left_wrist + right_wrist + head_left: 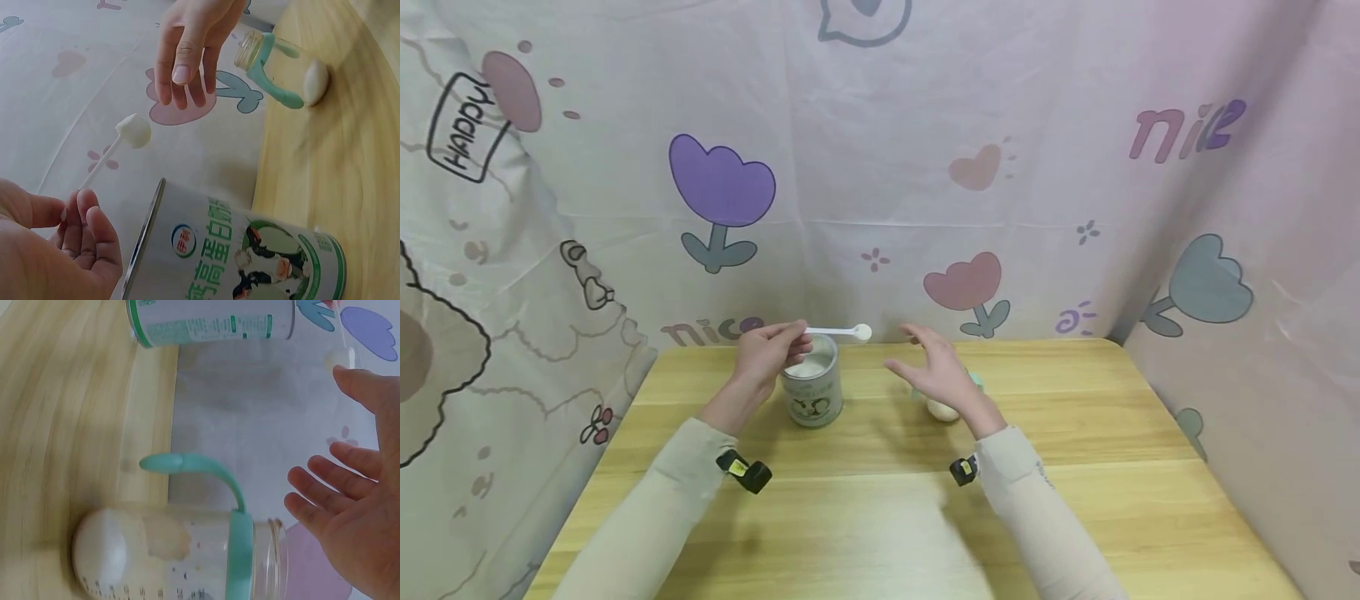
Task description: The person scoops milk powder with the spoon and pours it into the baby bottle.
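Scoop sits near the centre of the head frame, roughly level, with white powder in its bowl; probably kept flat so nothing spills. Left hand pinches the far end of the handle, grip narrow on it, thumb against fingers; holding by the end likely keeps fingers off the powder. Just below, left of centre, tin stands upright and uncovered on the tabletop, whitish contents showing at the mouth; scoop passes over the rim, so stray powder could drop back in. Right of centre, right hand is in the air, grip wide, thumb apart from fingers, holding nothing, apart from the scoop; maybe held loose to leave the space in between free. Under and behind it, mostly hidden in the head view, bottle stands upright, mouth uncovered, mint-green handles at the neck; standing near the tin makes for a short reach. Something whitish shows at its bottom, can't tell what. Tabletop fills the lower frame, light wood. Printed cloth covers the upper frame and both sides, likely as a plain backdrop screen.
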{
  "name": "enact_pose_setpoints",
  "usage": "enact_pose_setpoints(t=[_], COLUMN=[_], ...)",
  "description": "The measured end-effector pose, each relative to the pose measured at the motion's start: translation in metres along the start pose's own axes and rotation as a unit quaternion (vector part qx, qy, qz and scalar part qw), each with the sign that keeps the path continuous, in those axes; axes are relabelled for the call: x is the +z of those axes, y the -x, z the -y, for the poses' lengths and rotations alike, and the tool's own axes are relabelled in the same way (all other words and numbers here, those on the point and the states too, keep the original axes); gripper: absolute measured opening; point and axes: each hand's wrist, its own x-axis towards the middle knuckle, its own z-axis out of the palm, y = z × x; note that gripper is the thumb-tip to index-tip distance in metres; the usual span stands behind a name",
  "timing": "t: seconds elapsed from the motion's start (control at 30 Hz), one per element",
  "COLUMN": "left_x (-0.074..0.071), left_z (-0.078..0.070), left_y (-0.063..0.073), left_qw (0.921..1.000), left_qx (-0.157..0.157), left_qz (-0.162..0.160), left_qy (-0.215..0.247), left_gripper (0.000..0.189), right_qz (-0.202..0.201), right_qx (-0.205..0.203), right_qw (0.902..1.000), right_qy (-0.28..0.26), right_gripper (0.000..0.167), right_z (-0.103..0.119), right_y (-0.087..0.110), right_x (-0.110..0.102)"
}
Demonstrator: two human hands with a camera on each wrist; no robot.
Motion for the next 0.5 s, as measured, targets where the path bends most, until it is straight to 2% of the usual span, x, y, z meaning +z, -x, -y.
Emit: enact_pose_setpoints(t=[0.5], left_x=[0.025], left_z=[-0.003], left_y=[-0.002], left_qw=[0.9995], left_qx=[0.003], left_qz=[0.032], left_qy=[0.004], left_gripper=[0.037], right_qz=[-0.026], right_qx=[0.002], right_qw=[0.9996], right_qy=[0.0], right_gripper=[0.075], right_z=[-0.019], right_y=[0.016], right_x=[-0.024])
